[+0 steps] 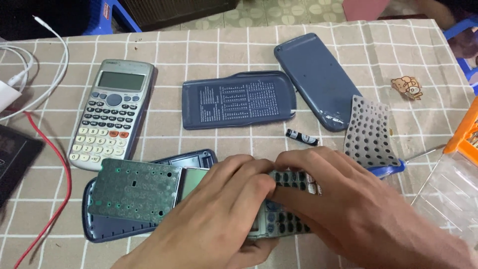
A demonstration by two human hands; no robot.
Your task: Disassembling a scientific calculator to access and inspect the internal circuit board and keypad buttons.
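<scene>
My left hand (pixel 219 209) and my right hand (pixel 343 204) both grip the front shell of an opened calculator (pixel 286 221), fingers pressing along its top edge by the key holes. Attached to it at the left lies a green circuit board (pixel 134 189) with a small display (pixel 191 182), resting over a dark blue back shell (pixel 107 229). A grey rubber key mat (pixel 368 132) with many holes lies just right of my hands. A small black battery (pixel 301 137) sits above my fingers.
A whole silver calculator (pixel 109 112) lies at the left. Two dark blue slide covers (pixel 238 99) (pixel 313 79) rest at the back. A blue-handled screwdriver (pixel 393 167), a clear and orange tool case (pixel 458 169), white cables (pixel 45 74) and a red wire (pixel 62 184) border the checked tablecloth (pixel 199 50).
</scene>
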